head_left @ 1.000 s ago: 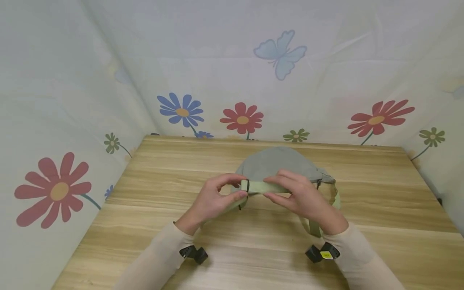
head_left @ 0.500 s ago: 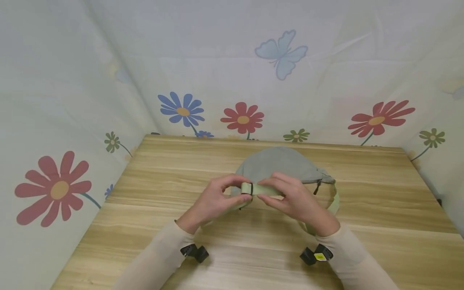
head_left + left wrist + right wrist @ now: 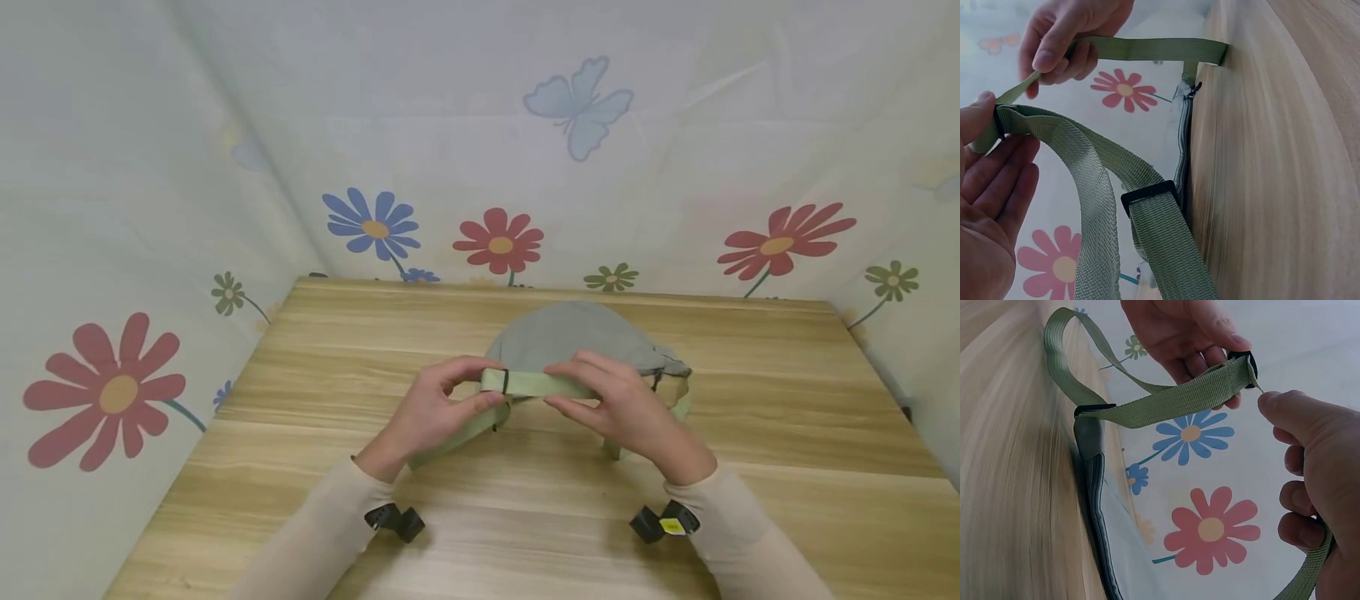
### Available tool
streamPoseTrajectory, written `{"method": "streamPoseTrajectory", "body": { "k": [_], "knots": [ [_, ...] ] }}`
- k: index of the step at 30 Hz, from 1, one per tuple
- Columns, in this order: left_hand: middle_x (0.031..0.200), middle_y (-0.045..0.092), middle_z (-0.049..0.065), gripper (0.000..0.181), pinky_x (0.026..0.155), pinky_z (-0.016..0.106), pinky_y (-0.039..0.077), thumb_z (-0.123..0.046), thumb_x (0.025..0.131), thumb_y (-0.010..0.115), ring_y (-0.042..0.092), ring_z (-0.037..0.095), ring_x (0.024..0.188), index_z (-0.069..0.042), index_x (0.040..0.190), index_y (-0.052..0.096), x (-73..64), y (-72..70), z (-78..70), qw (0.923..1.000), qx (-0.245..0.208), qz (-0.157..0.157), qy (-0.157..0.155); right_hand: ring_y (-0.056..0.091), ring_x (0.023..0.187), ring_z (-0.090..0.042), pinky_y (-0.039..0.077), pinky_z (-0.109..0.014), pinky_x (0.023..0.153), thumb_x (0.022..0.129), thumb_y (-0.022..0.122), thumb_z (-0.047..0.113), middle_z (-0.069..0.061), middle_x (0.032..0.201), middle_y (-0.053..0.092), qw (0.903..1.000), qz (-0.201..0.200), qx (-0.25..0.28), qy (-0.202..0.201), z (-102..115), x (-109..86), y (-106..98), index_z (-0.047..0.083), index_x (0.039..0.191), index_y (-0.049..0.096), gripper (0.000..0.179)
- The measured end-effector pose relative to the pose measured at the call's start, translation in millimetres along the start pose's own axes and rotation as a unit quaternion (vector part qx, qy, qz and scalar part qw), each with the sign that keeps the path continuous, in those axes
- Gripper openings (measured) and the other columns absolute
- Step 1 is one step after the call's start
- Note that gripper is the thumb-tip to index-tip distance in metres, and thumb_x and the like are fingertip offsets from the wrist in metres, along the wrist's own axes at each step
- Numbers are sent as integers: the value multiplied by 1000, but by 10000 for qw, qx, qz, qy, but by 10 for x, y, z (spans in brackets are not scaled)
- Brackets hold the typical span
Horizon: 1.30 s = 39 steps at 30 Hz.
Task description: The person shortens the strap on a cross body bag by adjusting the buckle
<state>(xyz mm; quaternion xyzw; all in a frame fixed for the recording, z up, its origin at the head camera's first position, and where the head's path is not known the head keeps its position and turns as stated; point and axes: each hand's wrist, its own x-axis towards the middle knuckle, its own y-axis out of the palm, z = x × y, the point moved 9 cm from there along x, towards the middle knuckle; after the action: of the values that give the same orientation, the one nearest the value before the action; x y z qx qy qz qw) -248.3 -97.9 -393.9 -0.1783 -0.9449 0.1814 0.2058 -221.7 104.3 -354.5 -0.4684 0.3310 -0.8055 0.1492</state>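
Note:
A grey waist bag (image 3: 573,337) lies on the wooden table, behind both hands. Its light green webbing strap (image 3: 534,384) is stretched between the hands. My left hand (image 3: 442,408) pinches the strap between thumb and fingers at a black strap slider (image 3: 506,382). Further right along the same strap, my right hand (image 3: 618,408) pinches it with thumb and forefinger; in the right wrist view its other fingers (image 3: 1300,497) curl in, with strap trailing below. Another black slider (image 3: 1150,198) shows lower on the looped webbing in the left wrist view.
The wooden table (image 3: 360,325) reaches back to a pale curtain (image 3: 420,100) printed with flowers and a butterfly. Black wrist cameras (image 3: 397,521) sit on both sleeves. A dark zip (image 3: 1100,531) runs along the bag, with a strap loop (image 3: 1063,362) beyond its end.
My right hand first slid left toward the slider, then drew back right along the strap. The left hand has shifted slightly left with the slider, and more strap now shows between the hands.

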Motion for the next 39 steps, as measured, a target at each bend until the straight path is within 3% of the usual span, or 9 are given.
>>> {"method": "streamPoseTrajectory", "body": {
  "k": [5,9,13,19,29,34,39],
  "knots": [
    [122,79,5,33,111,44,55,-10,96,82,73,18,114,-10,128,75,0,33,-14,9997,-203,105,85,55,74,-6,48,-17,66,104,73,37,1,96,68,10000,-27,13,-72,23,11,14,8,118,77,32],
    [121,78,4,33,109,42,56,-9,95,83,73,17,114,-11,126,74,10,63,-14,9997,-176,176,45,56,75,-6,48,-17,66,103,76,32,1,96,68,9999,-39,71,-145,44,19,33,7,118,77,29],
    [118,78,2,32,109,45,57,-10,95,84,72,17,115,-12,125,75,26,98,-33,9995,-154,259,58,56,74,-6,48,-15,66,101,80,25,1,96,68,9995,-62,79,-306,86,45,57,7,118,77,25],
    [119,78,1,32,115,53,54,-14,95,85,71,16,115,-14,125,75,44,152,-60,9992,-102,371,56,58,76,-7,49,-16,67,106,72,33,1,97,69,9989,-5,124,-449,150,103,103,6,120,77,30],
    [119,79,4,31,118,55,52,-8,93,85,72,17,116,-11,123,76,15,-27,-14,9998,-206,-4,-28,57,70,-8,49,-20,64,107,66,43,1,96,70,9990,-197,-335,-241,12,-10,-51,7,118,78,39],
    [119,78,7,31,112,44,56,-5,93,84,71,13,111,-8,123,75,14,-14,-21,9994,-329,-11,56,57,71,-8,49,-19,64,106,69,43,1,95,69,9993,-139,-242,-235,5,-21,-53,8,116,78,37],
    [118,77,11,33,97,29,57,-2,92,85,68,11,104,-6,123,73,18,17,-24,9991,-387,-18,172,58,73,-7,50,-19,65,107,67,40,1,95,70,9988,-221,-110,-421,51,-1,-30,8,117,78,35]
  ]
}}
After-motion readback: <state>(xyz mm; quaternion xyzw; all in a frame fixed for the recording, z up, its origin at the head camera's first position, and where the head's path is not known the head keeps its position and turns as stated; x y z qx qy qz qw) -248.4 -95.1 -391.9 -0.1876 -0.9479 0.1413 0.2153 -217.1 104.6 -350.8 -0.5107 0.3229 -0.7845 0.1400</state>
